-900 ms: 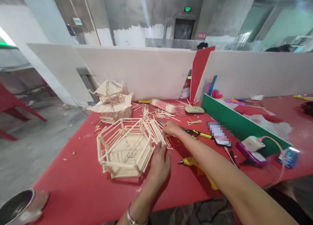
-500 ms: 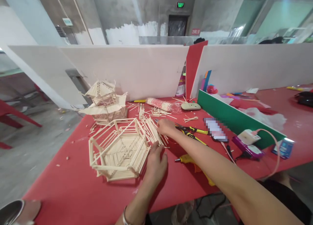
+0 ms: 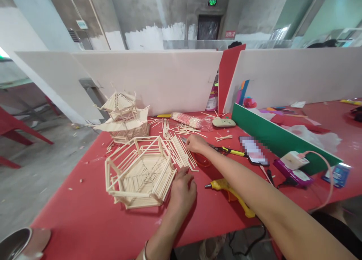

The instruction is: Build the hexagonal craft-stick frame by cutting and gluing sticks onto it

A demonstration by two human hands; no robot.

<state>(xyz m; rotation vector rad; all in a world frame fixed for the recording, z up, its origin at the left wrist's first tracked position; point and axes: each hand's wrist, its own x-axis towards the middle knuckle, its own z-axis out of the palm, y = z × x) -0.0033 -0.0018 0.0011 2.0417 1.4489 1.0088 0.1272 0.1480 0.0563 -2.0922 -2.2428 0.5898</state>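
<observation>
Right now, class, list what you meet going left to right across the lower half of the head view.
metal bowl → hexagonal stick frame → left hand → yellow glue gun → purple device → blue packet

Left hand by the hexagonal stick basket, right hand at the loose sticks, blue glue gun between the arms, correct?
Not blue: the head view shows the glue gun yellow, between the arms. Left hand by the hexagonal stick basket and right hand at the loose sticks are right.

Bright, even light, apparently daylight from ten o'clock, where white glare blows out. Soft shadow under the stick frame [image 3: 140, 173]. Edges bend outward; pixelated patch [image 3: 252, 151] toward four o'clock.
</observation>
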